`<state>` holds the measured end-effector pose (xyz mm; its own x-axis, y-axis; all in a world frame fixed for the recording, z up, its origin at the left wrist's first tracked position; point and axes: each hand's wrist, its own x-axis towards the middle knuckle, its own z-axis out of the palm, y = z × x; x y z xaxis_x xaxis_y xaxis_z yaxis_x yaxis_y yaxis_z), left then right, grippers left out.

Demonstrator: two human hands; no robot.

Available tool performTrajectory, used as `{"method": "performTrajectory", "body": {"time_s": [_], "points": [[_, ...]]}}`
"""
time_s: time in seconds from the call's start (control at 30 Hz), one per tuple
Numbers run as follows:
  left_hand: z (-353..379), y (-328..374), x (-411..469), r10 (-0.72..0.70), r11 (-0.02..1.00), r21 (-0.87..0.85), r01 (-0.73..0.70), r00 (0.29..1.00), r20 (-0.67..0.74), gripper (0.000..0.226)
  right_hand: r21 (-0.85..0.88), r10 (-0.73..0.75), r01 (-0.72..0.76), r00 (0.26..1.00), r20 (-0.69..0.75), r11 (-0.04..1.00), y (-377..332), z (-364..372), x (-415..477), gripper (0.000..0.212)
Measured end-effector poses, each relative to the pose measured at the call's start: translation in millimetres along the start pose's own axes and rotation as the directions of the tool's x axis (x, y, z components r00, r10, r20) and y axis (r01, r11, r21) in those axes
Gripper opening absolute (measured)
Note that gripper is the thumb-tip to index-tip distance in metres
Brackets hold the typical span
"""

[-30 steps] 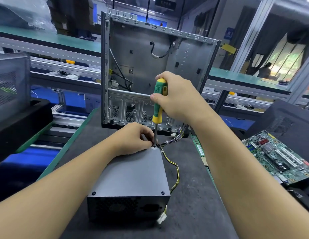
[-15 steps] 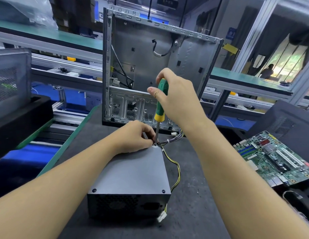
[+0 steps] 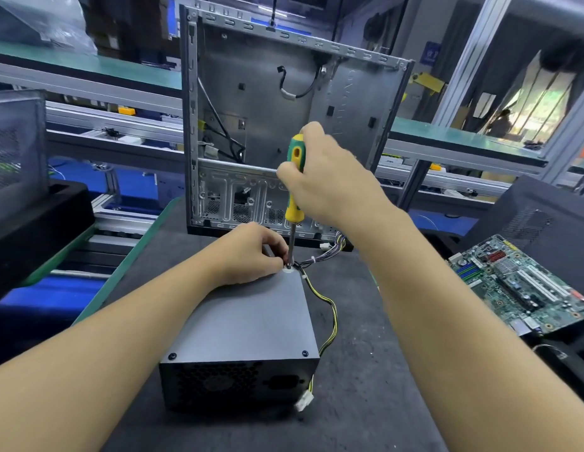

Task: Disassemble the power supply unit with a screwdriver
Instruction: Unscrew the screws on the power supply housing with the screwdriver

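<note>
- Where the dark worktop point(image 3: 365, 370) runs between the two forearms, the power supply point(image 3: 248, 321) sits flat on it as a grey metal box, its vented end toward the viewer.
- A near-left screw point(image 3: 171, 356) and a near-right screw point(image 3: 305, 353) sit in the front corners of its lid.
- The screwdriver point(image 3: 295, 190) stands almost upright, green and yellow handle on top, with its tip down on the lid's far right corner.
- The right hand point(image 3: 329, 187) is wrapped round the handle, fingers curled tight about it.
- The left hand point(image 3: 248, 256) rests on the far end of the lid with curled fingers, their tips at the foot of the shaft. I cannot tell whether they pinch the shaft or only touch it.
- Yellow and black wires point(image 3: 329, 308) leave the far right corner and trail down the box's right side to a white plug point(image 3: 304, 402) lying on the worktop by the near right corner.
- An open computer case point(image 3: 267, 93) stands upright just behind the power supply.
- A green circuit board point(image 3: 525, 288) lies off to the right, well apart from the box.
</note>
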<state>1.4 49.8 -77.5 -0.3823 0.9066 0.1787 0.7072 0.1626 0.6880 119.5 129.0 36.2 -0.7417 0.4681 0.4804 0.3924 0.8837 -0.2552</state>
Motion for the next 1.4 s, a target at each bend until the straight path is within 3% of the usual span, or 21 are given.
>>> {"method": "performTrajectory", "body": {"time_s": [0.07,0.13,0.27,0.47,0.6,0.73,0.83,0.97,1.1,1.27,1.4], "points": [[-0.1,0.1,-0.4,0.010,1.000,0.002,-0.010,1.000,0.000,0.021,-0.136,-0.004,-0.004,0.998,-0.058,0.991,-0.4,2.9,-2.4,0.054],[-0.1,-0.1,-0.6,0.008,1.000,0.011,-0.008,1.000,-0.006,0.021,-0.179,-0.016,-0.003,0.994,-0.104,0.984,0.5,1.8,-2.2,0.063],[0.1,0.1,-0.2,-0.001,1.000,0.012,0.001,1.000,-0.007,0.023,-0.033,-0.034,0.032,0.998,-0.062,0.999,4.2,-7.3,4.9,0.039],[0.0,0.4,-1.8,-0.017,1.000,0.002,0.017,1.000,-0.018,0.023,0.149,-0.120,0.104,0.988,0.100,0.983,0.1,-14.4,3.2,0.043],[-1.4,2.1,-3.8,-0.011,1.000,0.005,0.011,1.000,-0.011,0.022,0.067,-0.107,0.103,0.993,0.058,0.992,-3.8,-6.1,2.5,0.019],[-1.1,3.0,-3.8,-0.009,1.000,0.000,0.009,1.000,-0.014,0.022,-0.072,-0.121,0.118,0.992,-0.040,0.990,-2.6,-1.9,2.0,0.033],[-0.8,2.4,-2.6,-0.015,1.000,-0.004,0.015,1.000,-0.011,0.021,0.044,-0.204,0.208,0.976,-0.072,0.977,-2.8,1.2,1.0,0.016],[-0.4,1.4,-2.0,-0.014,1.000,-0.005,0.014,1.000,0.000,0.020,0.177,-0.168,0.161,0.985,0.027,0.971,-6.2,-1.6,1.3,0.015],[0.1,-0.1,-1.7,-0.024,1.000,-0.012,0.024,1.000,-0.002,0.020,0.066,-0.061,0.055,0.994,0.087,0.996,1.6,-9.0,7.3,0.016],[0.2,1.0,-1.4,-0.027,1.000,-0.001,0.027,1.000,-0.005,0.020,-0.186,-0.011,-0.002,0.997,-0.071,0.983,3.9,-4.5,8.6,0.039],[-0.5,1.3,-2.2,-0.021,1.000,0.006,0.021,1.000,-0.003,0.020,0.061,-0.095,0.101,0.992,-0.088,0.993,2.1,-0.9,10.2,0.021]]}}
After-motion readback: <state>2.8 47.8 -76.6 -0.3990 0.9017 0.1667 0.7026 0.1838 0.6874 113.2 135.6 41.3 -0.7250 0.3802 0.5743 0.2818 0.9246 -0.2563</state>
